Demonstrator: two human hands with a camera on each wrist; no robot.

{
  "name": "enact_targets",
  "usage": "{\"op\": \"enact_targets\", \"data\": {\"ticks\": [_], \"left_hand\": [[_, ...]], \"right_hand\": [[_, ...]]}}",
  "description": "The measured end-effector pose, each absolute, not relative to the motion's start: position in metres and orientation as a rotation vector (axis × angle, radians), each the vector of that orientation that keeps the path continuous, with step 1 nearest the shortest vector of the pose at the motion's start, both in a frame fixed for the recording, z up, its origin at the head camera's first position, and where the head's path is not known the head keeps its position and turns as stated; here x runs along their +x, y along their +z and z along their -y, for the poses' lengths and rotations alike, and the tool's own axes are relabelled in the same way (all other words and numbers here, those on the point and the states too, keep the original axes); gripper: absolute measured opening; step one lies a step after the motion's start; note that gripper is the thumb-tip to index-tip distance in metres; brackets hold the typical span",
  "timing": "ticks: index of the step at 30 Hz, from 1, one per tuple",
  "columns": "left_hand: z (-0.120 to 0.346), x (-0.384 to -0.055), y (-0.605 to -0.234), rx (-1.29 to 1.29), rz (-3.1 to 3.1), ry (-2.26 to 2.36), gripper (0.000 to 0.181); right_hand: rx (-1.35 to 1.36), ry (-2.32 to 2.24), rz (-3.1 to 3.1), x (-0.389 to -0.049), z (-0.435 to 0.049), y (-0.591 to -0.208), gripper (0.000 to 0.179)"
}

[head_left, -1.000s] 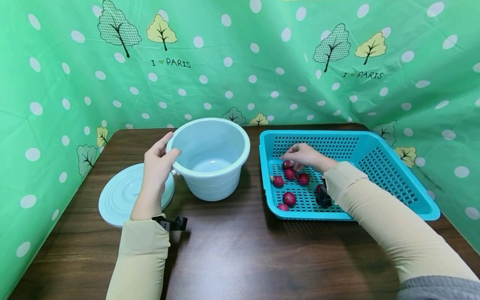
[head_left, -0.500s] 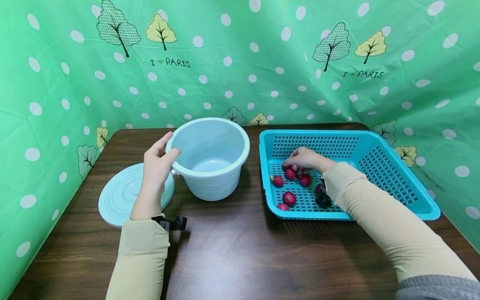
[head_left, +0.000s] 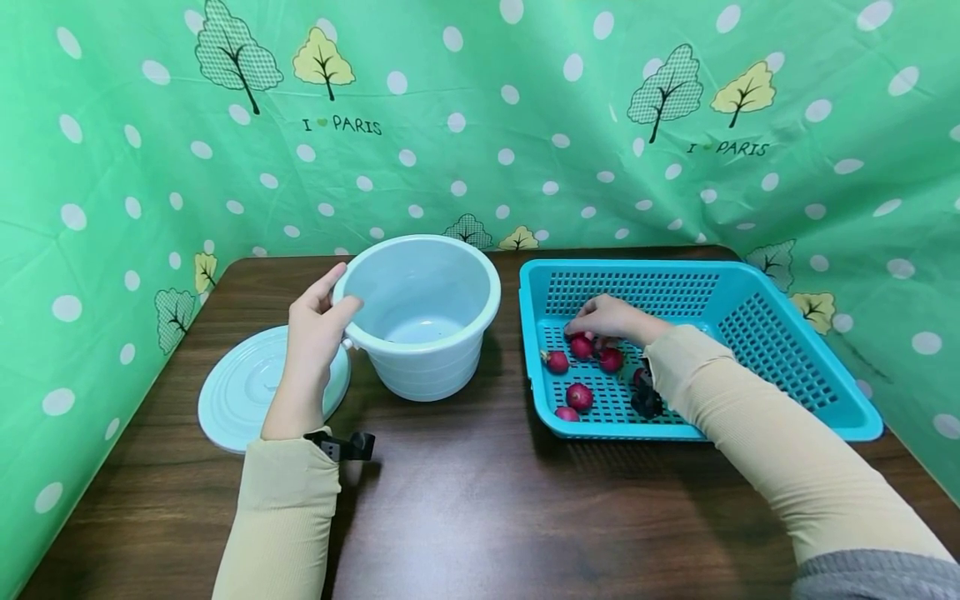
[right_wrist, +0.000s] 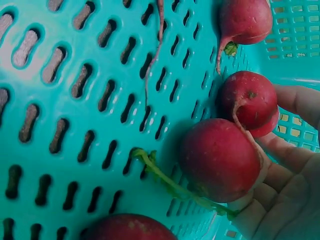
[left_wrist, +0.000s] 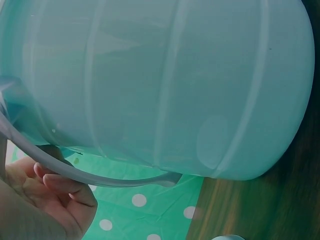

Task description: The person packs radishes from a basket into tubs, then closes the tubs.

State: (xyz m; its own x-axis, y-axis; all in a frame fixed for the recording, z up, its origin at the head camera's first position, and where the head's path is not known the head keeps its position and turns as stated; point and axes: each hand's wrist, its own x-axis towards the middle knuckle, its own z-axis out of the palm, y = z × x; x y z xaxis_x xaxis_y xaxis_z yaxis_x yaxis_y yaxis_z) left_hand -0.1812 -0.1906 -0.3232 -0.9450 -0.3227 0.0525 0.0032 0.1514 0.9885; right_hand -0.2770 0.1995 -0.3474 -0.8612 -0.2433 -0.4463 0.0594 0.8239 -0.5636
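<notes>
The bucket looks smooth plastic, the tabletop glossy wood.

Curtained booth-like place; green dotted cloth around a wood-grain table

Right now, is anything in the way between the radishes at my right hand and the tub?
Yes, the blue basket's left wall rises between those radishes and the tub; nothing visible covers the tub.

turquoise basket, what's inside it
Red radishes and the person's right hand. In the head view, that hand, its sleeve and the wrist camera cover part of the turquoise basket; anything beneath them is hidden.
</notes>
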Motion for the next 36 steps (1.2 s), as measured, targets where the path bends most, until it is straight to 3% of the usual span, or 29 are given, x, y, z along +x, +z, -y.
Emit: {"op": "enact_targets", "data": {"ticks": [36], "left_hand": [[0.19, -0.179, -0.321, 0.298, 2.162, -1.912, 0.058]], "right_hand": [[-0.162, -1.245, -2.505, -0.273, -0.185, -0.307, 0.043]]}}
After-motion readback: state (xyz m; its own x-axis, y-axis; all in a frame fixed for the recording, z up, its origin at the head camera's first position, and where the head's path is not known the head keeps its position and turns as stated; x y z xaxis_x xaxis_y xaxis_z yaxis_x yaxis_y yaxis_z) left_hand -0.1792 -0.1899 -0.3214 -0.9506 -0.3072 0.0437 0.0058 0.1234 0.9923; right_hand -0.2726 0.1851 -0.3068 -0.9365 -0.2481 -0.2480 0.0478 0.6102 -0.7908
